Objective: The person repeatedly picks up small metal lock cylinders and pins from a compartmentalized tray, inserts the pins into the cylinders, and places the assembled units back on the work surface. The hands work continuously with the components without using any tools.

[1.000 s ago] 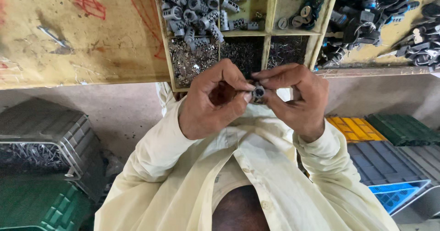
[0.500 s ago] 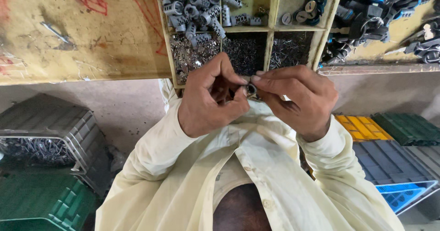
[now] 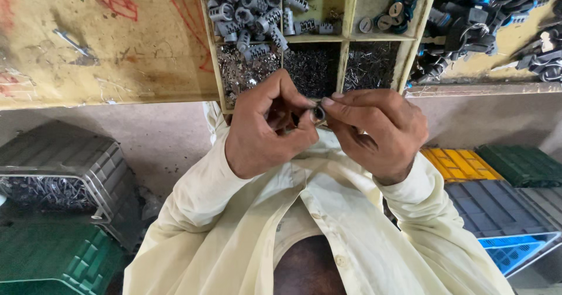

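Now | left hand (image 3: 263,134), right hand (image 3: 377,128) raised | both pinch small metal cylinder (image 3: 318,113)

1. A wooden tray (image 3: 346,37) with compartments lies just beyond the fingers; its nearest sections hold heaps of tiny metal bits.
2. Grey ribbed cylinders (image 3: 252,8) fill the compartment further beyond, towards the left.
3. A scratched yellow worktop (image 3: 99,49) with red marks spreads well left of the fingers.
4. Black and blue parts (image 3: 492,8) pile up far right.
5. Grey crates (image 3: 64,160) and a green crate (image 3: 52,260) sit below left; yellow, green and blue crates (image 3: 497,178) sit below right.
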